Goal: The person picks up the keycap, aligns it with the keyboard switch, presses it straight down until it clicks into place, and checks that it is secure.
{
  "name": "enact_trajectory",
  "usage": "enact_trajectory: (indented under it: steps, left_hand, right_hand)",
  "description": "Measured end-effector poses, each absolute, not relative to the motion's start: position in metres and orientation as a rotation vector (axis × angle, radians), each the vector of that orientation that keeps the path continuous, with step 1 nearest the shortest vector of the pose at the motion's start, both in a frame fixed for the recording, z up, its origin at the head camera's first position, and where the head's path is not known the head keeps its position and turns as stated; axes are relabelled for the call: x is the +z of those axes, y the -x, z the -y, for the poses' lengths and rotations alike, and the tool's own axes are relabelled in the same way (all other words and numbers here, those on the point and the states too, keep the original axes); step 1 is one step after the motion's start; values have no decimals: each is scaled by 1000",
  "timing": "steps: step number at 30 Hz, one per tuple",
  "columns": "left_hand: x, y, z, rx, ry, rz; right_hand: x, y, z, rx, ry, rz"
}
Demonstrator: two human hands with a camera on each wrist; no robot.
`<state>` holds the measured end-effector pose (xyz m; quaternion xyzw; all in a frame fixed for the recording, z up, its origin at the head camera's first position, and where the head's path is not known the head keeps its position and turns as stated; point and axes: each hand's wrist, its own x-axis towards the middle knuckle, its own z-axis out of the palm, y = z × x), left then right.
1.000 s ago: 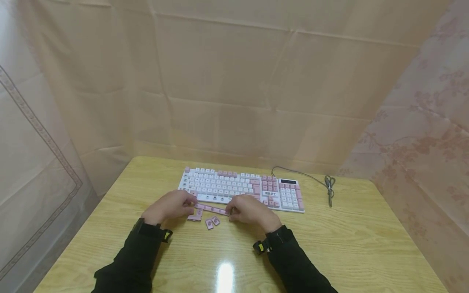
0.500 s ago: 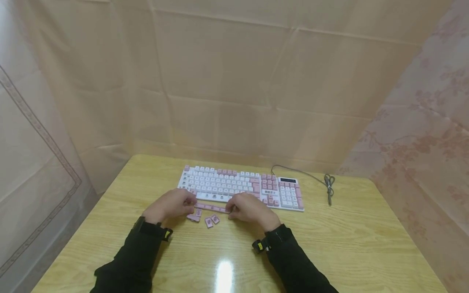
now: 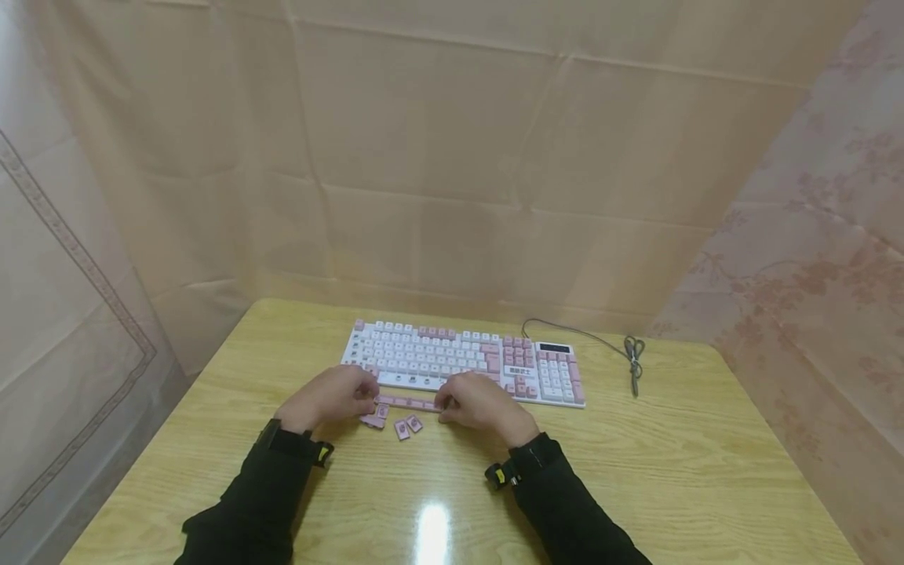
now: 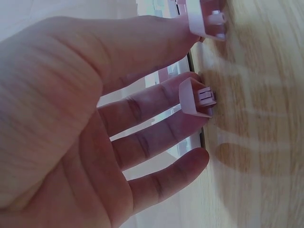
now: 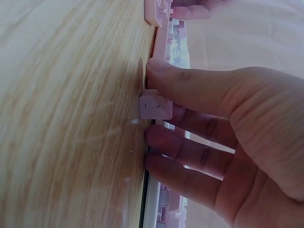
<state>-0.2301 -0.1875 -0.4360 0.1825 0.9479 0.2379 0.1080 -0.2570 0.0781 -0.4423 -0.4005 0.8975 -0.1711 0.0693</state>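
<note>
In the head view a long pink spacebar (image 3: 408, 402) lies along the front edge of a pink and white keyboard (image 3: 424, 357). My left hand (image 3: 332, 396) pinches its left end and my right hand (image 3: 480, 402) its right end, both ends covered by fingers. In the right wrist view, my thumb overlaps the spacebar (image 5: 163, 42), and a squarish pink face (image 5: 156, 105) shows between thumb and fingers. By the left hand, a pink keycap (image 4: 190, 97) shows its stem, overlapping the fingertips in the left wrist view. Two more loose keycaps (image 3: 402, 429) lie between the hands.
Behind the keyboard's right part runs a grey cable (image 3: 579, 333), ending in a tied bundle (image 3: 634, 365). Everything stands on a wood-grain table (image 3: 671, 463). Beige cloth (image 3: 438, 157) hangs at the back, and patterned cloth (image 3: 826, 275) on the right.
The spacebar now sits more level and turned slightly, its marks less visible. The loose keycap by my left hand has tilted a little. Both hands stay nearly in place.
</note>
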Motion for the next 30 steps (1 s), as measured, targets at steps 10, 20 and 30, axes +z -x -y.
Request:
enact_trajectory:
  steps: [10,20,30]
  left_hand:
    - [-434,228,187,709,-521,-2783]
    - [-436,230,186,687,-557,-2809]
    - [-439,231,185,681,-594,-2825]
  right_hand:
    - [-440,254,-78,-512,1141,-2685]
    - [-443,255,-77,-477,1158,-2711]
    - [-443,256,-76,-405,1189,-2722]
